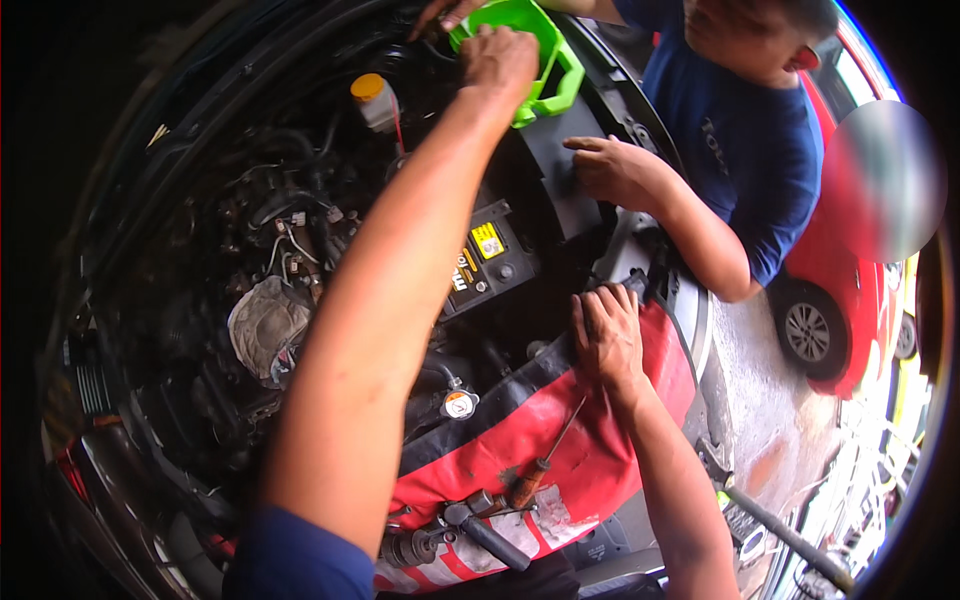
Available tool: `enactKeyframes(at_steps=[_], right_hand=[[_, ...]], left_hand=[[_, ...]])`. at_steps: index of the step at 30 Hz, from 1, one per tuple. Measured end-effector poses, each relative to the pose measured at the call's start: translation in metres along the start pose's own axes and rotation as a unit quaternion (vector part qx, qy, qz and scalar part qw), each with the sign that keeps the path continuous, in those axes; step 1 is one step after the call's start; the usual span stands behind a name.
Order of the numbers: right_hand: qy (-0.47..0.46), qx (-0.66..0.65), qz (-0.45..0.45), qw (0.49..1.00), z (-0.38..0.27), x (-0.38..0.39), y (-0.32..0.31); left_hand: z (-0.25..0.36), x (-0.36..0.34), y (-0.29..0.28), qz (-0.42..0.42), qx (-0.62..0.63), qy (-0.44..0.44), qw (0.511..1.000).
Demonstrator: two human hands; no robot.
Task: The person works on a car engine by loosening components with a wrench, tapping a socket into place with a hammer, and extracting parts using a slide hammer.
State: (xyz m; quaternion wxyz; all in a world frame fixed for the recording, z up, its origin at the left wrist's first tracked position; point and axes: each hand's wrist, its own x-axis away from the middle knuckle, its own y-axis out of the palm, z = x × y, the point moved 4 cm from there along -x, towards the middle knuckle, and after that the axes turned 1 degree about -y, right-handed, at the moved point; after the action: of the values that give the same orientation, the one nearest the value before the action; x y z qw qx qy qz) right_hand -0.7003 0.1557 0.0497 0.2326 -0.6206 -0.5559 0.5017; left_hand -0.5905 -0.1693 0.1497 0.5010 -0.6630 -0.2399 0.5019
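Note:
My left hand reaches far across the engine bay, its fingers curled over a bright green plastic container with an angular handle. My right hand lies on the front edge of the bay, at the corner of a red fender cover; its fingers are stretched out and hold nothing. A screwdriver with a worn orange-brown handle rests on the cover below that hand. Between my arms sit a black car battery and a radiator cap. My left forearm hides part of the engine.
A co-worker in a dark blue shirt leans in from the right, one hand over a black panel. A yellow-capped reservoir, a crumpled rag and tools on the cover are around. A red car stands behind.

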Motion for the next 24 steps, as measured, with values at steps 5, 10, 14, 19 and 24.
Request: enactKeyframes(at_steps=[5, 10, 14, 19, 24], right_hand=[[0.016, 0.012, -0.015, 1.0, -0.004, -0.002, -0.001], [0.011, 0.07, -0.023, 0.997, -0.003, 0.003, 0.006], [0.008, 0.104, -0.041, 0.994, 0.001, 0.005, 0.009], [0.048, 0.163, -0.07, 0.983, -0.006, 0.005, 0.013], [0.095, 0.206, -0.064, 0.972, -0.017, 0.005, 0.016]], left_hand=[[0.018, -0.024, 0.03, -0.03, -0.047, -0.039, 0.998], [0.029, 0.059, -0.052, 0.21, 0.195, -0.035, 0.957], [-0.004, 0.222, -0.121, 0.293, 0.333, -0.028, 0.896], [-0.141, 0.388, -0.149, 0.183, 0.241, -0.257, 0.918], [-0.3, 0.44, -0.159, 0.163, 0.094, -0.34, 0.922]])
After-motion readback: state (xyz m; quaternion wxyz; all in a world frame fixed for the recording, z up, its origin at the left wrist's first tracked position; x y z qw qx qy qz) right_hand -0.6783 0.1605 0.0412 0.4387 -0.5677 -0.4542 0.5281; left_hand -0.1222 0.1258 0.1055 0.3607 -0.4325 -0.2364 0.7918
